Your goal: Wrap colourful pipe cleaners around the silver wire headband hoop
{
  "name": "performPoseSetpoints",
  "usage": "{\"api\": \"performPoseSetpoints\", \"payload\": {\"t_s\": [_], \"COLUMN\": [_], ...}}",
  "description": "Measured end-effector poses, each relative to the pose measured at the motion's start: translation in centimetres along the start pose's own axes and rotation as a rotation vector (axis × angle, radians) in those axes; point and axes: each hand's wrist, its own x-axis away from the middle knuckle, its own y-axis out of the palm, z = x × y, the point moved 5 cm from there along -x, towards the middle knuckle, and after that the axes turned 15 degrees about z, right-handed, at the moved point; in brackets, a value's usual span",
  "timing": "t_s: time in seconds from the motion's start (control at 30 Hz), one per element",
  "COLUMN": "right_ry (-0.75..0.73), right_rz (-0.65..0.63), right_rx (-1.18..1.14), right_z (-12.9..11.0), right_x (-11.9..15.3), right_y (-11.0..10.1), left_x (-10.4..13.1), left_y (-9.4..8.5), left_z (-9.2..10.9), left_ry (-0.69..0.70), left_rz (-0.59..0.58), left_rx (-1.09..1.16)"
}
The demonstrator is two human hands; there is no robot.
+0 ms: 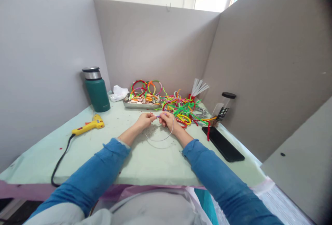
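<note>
Over the middle of the table, my left hand (145, 121) and my right hand (168, 120) are close together, fingertips pinched. A short bit of purple pipe cleaner (158, 116) shows between them, and both hands grip it. A thin pale wire (165, 139) curves below the hands as an open loop, rising past my right hand; where it runs between the fingers is hidden. Just beyond my right hand lies a tangled heap of coloured pipe cleaners (185, 109), green, red and yellow.
At the back stands a metal tray (141, 106) of flat pieces, with several wrapped rings (155, 86) on it. A yellow glue gun (90, 125) and green bottle (97, 92) are left. Right are a black phone (223, 144), a clear bottle (225, 105) and white sticks (198, 88).
</note>
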Motion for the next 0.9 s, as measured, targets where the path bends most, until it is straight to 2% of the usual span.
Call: {"api": "performPoseSetpoints", "payload": {"t_s": [0.2,0.4,0.63,0.9], "right_ry": [0.006,0.004,0.006,-0.012], "right_rz": [-0.003,0.000,-0.006,-0.027], "right_rx": [-0.010,-0.009,-0.023,-0.013], "right_z": [0.0,-0.1,-0.3,-0.5], "right_x": [0.0,0.0,0.1,0.2], "right_y": [0.0,0.0,0.1,0.1], "left_x": [-0.6,-0.8,-0.2,0.7], "left_y": [-0.2,-0.1,-0.1,0.3], "left_z": [-0.1,-0.4,0.1,0.3], "left_ry": [0.112,0.132,0.037,-0.149], "left_rz": [0.059,0.066,0.025,-0.094], "left_rx": [-0.106,-0.128,-0.047,0.199]}}
